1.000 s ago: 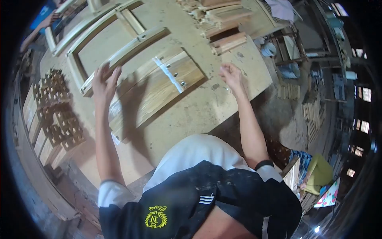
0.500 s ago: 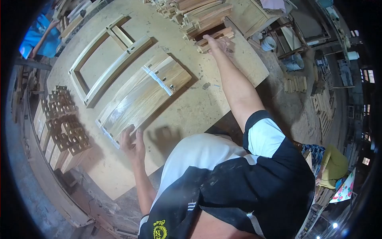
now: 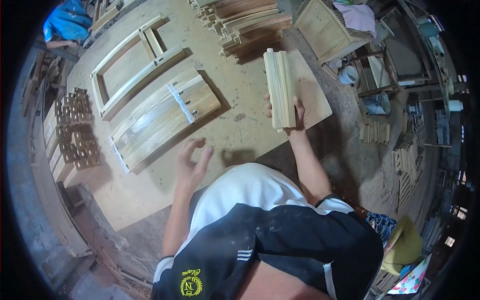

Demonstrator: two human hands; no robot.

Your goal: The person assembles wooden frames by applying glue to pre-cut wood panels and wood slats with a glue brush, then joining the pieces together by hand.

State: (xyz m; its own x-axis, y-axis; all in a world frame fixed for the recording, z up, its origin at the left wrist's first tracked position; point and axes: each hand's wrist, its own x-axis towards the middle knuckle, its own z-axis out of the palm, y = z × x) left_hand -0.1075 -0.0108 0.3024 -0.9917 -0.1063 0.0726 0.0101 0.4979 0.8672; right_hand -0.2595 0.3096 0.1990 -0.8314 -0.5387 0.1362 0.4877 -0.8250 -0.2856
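Note:
My right hand [image 3: 295, 117] grips a short bundle of tenoned wooden slats [image 3: 279, 87], raised above the right side of the table [image 3: 240, 135]. The fingers and thumb wrap round the lower part of the slats. My left hand [image 3: 193, 162] is held over the front of the table with fingers curved and apart, nothing in it. Just beyond it lies a flat wooden panel [image 3: 160, 120], with a pale strip [image 3: 181, 102] across it and dark slots beside the strip. Behind the panel rests an open wooden frame [image 3: 130, 65] with a crosspiece.
A pile of tenoned slats [image 3: 245, 25] lies at the table's far side. Slotted wooden posts [image 3: 77, 135] are stacked at the left. A wooden cabinet [image 3: 325, 30] and buckets [image 3: 377, 103] stand right. Another person in a blue shirt [image 3: 67, 22] is at the far left.
My right hand has come back from the slat pile, carrying a bundle of slats towards me. My left hand has moved right, away from the panel's near end.

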